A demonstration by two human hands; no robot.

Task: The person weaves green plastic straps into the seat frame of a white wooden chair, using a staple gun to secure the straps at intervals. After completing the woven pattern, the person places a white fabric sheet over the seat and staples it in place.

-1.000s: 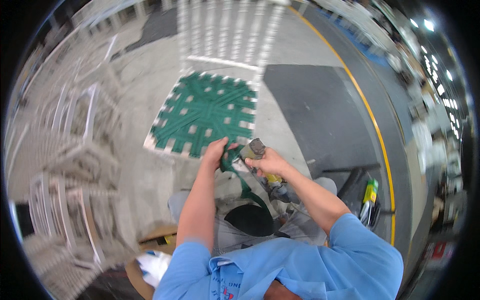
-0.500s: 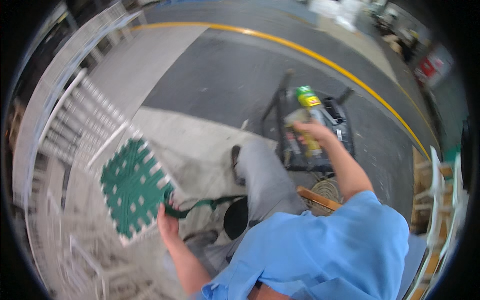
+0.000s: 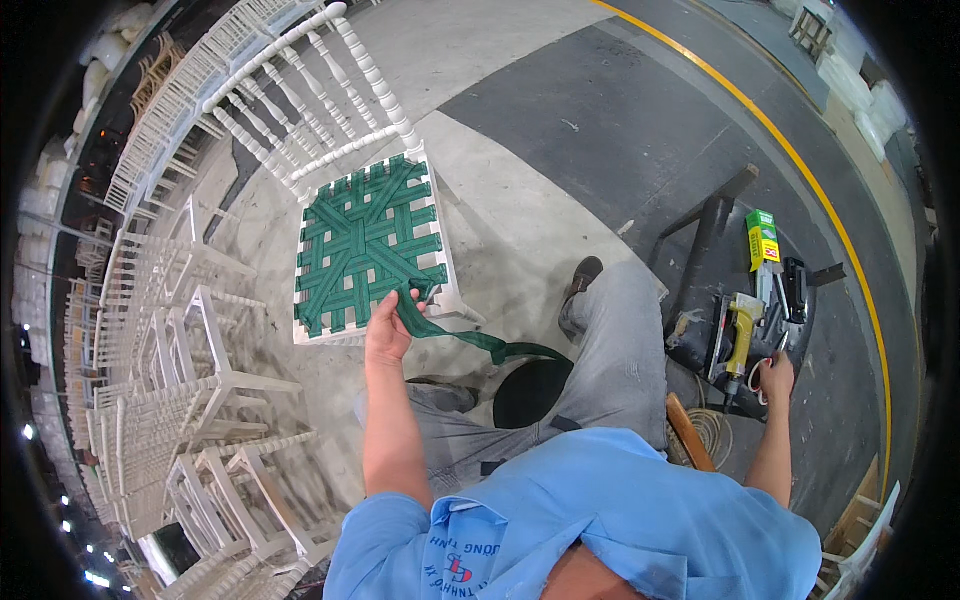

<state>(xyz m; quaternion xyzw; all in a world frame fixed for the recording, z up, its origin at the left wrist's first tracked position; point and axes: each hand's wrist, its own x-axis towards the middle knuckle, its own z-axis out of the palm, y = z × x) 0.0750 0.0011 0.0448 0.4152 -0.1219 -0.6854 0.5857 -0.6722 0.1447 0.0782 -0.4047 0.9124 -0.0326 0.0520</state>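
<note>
The left hand [image 3: 388,328] is closed around a loose green woven webbing strap [image 3: 470,340], pinching it just beside the near edge of a white wooden chair frame [image 3: 305,262] that stands on the pale concrete floor [image 3: 520,220] in front of the seated person. The strap runs from the fingers toward the person's lap and ends near a round black stool seat [image 3: 530,392] between the grey-trousered legs. The chair's seat opening is already laced with the same green webbing, crossing in a lattice [image 3: 368,242], and its spindled backrest [image 3: 310,110] leans away toward the top of the view. The right hand [image 3: 775,376] reaches out to the person's right side and rests by the lower end of a yellow and grey pneumatic staple gun [image 3: 740,335] lying on a dark low bench [image 3: 700,330]; whether its fingers actually grip anything cannot be told. A green and yellow box [image 3: 763,240] lies on the bench just beyond the gun. Stacks of unfinished white chair frames [image 3: 190,400] fill the left side of the floor.
</note>
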